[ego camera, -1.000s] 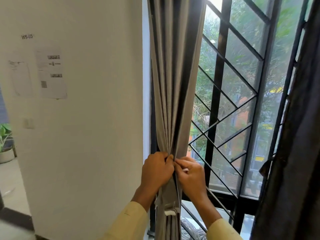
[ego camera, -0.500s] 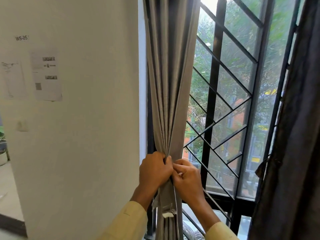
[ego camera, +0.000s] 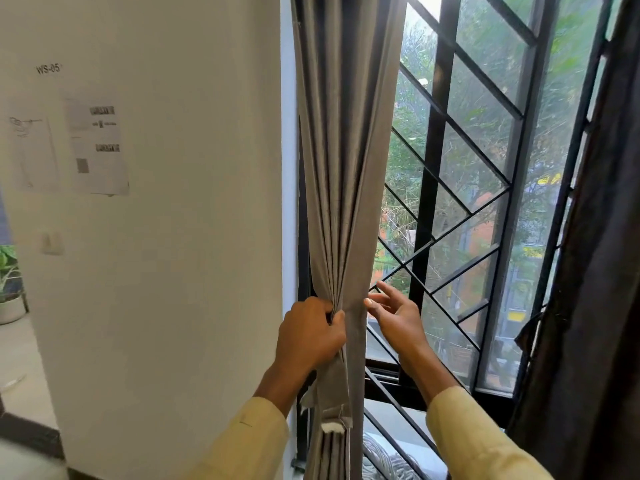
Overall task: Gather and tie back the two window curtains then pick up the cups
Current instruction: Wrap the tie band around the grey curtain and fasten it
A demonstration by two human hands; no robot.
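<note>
I have the grey curtain [ego camera: 341, 168] bunched into one tall upright column at the centre of the frame, running from the top edge to the bottom. My left hand [ego camera: 308, 337] grips the folds at lower centre, fingers curled round the pleats from the left. My right hand [ego camera: 398, 318] hovers just right of the column, fingers spread and holding nothing; I cannot tell whether a fingertip touches the cloth edge. A short cloth strip [ego camera: 332, 408] hangs directly below the left grip, probably the tie. By my judgement the free right hand must reach down and left for it. The dark curtain [ego camera: 595, 271] hangs at far right; I see no cups.
</note>
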